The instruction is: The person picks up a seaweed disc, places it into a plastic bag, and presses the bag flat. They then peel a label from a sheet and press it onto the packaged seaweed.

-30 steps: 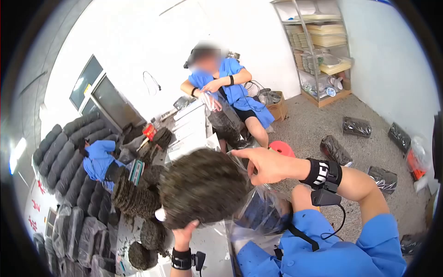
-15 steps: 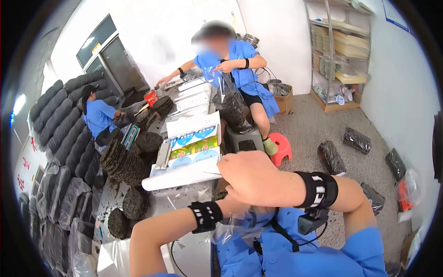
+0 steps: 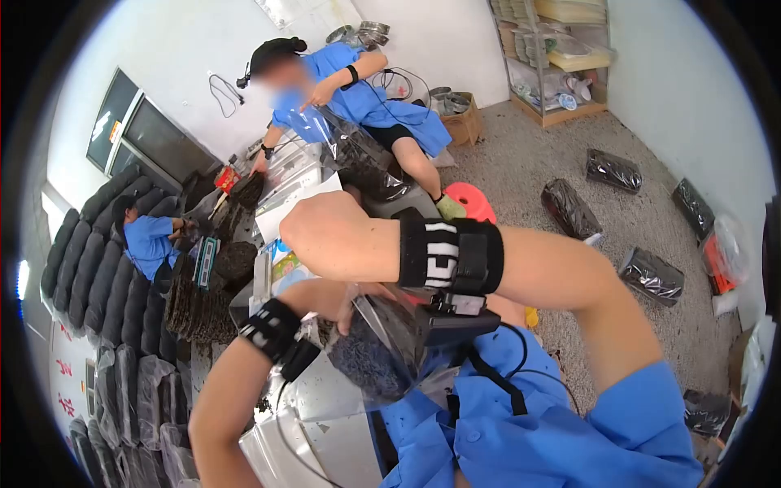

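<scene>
My right hand (image 3: 329,232) is curled, its back to the camera, above the open box (image 3: 285,264) of blue and green packets; its fingertips and anything in them are hidden. Below it my left hand (image 3: 329,299) presses its fingers against the mouth of a clear plastic bag (image 3: 415,370). Dark, rough round cakes (image 3: 370,346) fill the bag, which lies tilted against my front. Both wrists wear black bands with small devices.
A co-worker (image 3: 325,89) beside the table holds another bag of dark cakes (image 3: 362,159). Another person (image 3: 150,240) is at the far left. Stacked dark cakes (image 3: 199,313) stand on the table. Wrapped bundles (image 3: 569,210) and a red stool (image 3: 469,202) are on the floor.
The view has shifted. My right hand has moved left and up over the box. The filled bag now shows below my hands, and the co-worker leans further left.
</scene>
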Tool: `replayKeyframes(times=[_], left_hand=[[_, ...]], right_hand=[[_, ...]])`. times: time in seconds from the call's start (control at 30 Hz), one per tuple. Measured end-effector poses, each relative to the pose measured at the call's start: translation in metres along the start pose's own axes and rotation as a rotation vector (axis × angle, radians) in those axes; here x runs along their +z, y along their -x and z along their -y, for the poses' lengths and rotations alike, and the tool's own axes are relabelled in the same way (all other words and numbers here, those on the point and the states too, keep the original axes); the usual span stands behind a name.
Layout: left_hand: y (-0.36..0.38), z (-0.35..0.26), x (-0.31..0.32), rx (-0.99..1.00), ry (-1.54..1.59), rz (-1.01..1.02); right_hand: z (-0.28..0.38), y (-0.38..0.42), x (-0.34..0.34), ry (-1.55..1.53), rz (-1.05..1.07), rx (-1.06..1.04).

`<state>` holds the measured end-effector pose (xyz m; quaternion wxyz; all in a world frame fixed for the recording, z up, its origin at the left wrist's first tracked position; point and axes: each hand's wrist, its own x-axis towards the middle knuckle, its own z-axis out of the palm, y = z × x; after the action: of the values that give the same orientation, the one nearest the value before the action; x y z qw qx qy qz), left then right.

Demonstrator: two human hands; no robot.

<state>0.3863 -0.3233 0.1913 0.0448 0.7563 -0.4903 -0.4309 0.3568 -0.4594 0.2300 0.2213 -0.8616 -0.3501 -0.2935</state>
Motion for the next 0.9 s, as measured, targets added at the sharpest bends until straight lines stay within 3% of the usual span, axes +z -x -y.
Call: replayKeyframes(times=[0.03, 0.23, 0.27, 0.33, 0.37, 0.43, 0.5, 0.6, 0.67, 0.7, 0.73, 0.77, 0.83, 0.87, 0.9], left_hand=[[-0.008, 0.004, 0.006, -0.006, 0.002, -0.007], [-0.080, 0.074, 0.096, 0.025, -0.512, -0.622], [-0.078, 0.052, 0.097, 0.031, -0.500, -0.614], [-0.058, -0.008, 0.091, -0.536, -0.353, -0.294], [-0.063, 0.000, 0.106, -0.546, -0.339, -0.306], [-0.070, 0.025, 0.140, -0.436, -0.254, -0.204], [-0.059, 0.012, 0.126, -0.432, -0.218, -0.250], [0.003, -0.013, 0.086, -0.272, -0.158, -0.169], [0.075, -0.028, 0.066, -0.170, -0.113, -0.249], [0.119, -0.037, 0.055, -0.153, 0.155, -0.389], [0.162, -0.028, 0.058, -0.109, 0.426, -0.568], [0.204, -0.021, 0.075, -0.028, 0.718, -0.929], [0.276, 0.032, 0.118, 0.016, 0.831, -1.612], [0.297, 0.069, 0.153, -0.155, 0.775, -1.973], [0.327, 0.139, 0.219, -0.286, 0.712, -2.126]], right_hand=[[0.000, -0.001, 0.001, -0.029, -0.015, 0.017], [-0.018, 0.030, -0.002, -0.127, 0.025, 0.072], [-0.022, 0.033, -0.004, -0.157, 0.036, 0.033], [-0.016, 0.033, -0.014, -0.182, 0.112, 0.001], [-0.014, 0.032, -0.008, -0.186, 0.123, -0.016], [-0.008, 0.026, 0.008, -0.230, -0.050, -0.083], [-0.002, 0.019, -0.001, -0.144, 0.172, 0.006], [-0.010, 0.015, 0.020, -0.146, 0.227, 0.003], [-0.009, 0.010, 0.028, -0.114, 0.267, -0.028], [0.000, 0.003, 0.019, -0.027, 0.347, 0.045], [0.005, 0.001, 0.019, -0.096, 0.214, -0.011], [0.010, -0.002, 0.016, -0.139, 0.218, 0.009], [0.016, -0.011, 0.016, -0.209, 0.264, 0.010], [0.022, -0.015, 0.017, -0.268, 0.301, 0.025], [0.026, -0.019, 0.020, -0.323, 0.331, 0.045]])
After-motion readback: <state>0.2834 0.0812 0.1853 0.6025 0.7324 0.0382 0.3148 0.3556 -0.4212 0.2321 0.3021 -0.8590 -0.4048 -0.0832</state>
